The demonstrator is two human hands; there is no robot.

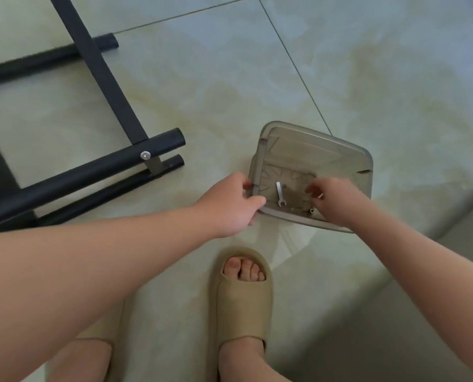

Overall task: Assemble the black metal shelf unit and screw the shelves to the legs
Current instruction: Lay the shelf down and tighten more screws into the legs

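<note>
The floor [367,78] is glazed tile, smooth and glossy, with a pale marbled green-and-cream pattern and thin dark grout lines. The tubes [92,172] are black painted metal, smooth, with a soft sheen along their rounded tops. The flat bar [100,70] crossing them is the same black metal but looks more matt. A bolt [145,154] with a bright, polished silver head sits in one tube, above a dull grey bare-metal bracket [154,165]. The box [326,139] is smoky see-through plastic (brownish-grey, smooth, faintly shiny at the rim). Inside it the wrench [279,193] is flat bright metal. The slipper [241,304] is tan foam or rubber, matt all over.
</note>
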